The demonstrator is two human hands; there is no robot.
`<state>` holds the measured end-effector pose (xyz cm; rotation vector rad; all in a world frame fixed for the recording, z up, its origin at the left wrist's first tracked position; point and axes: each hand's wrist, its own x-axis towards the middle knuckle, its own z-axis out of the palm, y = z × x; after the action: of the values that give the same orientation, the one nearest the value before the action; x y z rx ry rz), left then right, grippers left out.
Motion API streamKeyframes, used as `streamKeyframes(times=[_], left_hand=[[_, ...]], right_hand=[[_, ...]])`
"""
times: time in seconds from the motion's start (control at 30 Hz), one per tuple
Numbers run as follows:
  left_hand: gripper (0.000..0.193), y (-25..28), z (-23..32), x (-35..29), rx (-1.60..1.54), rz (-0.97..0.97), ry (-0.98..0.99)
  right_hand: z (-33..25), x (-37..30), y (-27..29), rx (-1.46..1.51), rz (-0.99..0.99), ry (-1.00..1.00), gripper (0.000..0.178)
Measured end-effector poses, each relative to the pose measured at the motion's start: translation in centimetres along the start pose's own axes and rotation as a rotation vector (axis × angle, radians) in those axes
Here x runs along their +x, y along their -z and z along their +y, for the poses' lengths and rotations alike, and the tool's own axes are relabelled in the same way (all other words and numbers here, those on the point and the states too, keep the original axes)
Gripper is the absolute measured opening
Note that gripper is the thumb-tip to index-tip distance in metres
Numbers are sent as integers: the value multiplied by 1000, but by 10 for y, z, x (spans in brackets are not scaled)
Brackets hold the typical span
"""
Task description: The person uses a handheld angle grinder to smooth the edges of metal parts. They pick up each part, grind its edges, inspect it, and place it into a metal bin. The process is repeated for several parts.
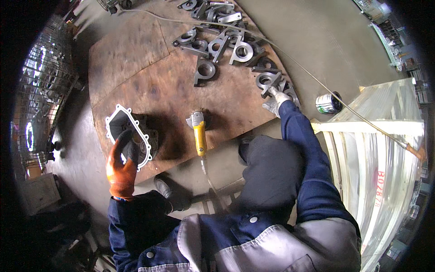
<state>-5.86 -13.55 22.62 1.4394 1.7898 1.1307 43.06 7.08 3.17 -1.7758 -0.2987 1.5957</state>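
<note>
My left hand [122, 170], in an orange glove with dark fingertips, reaches over a grey metal housing [147, 157] with a bright, bolt-holed rim. Its fingers are stretched out and a little apart inside the opening; whether they touch the inner wall is hard to see. My right hand [277, 104], in a pale glove, grips a ring-shaped metal bracket [266, 81] near the table's right edge. Between my hands lies a yellow air grinder [200, 136], its hose running down towards me.
Several more metal brackets [242, 52] are piled on the far part of the worn wooden table [131, 81]. A thin hose [299, 63] crosses the right side. A can [328, 103] stands beside a plastic-wrapped crate [376, 149]. Wire cages [45, 86] line the left.
</note>
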Motion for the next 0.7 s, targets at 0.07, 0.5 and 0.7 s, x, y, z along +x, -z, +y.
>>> streamKeyframes(times=[0.07,0.5,0.7], left_hand=[[42,-5,-9,0,-22,-15,124],[34,-19,7,6,-226,-51,182],[60,-20,32,13,71,-11,28]], right_hand=[[6,19,-13,-1,-64,-83,33],[-18,-21,-41,-81,27,-48,22],[-78,-184,-108,-598,-502,62,17]])
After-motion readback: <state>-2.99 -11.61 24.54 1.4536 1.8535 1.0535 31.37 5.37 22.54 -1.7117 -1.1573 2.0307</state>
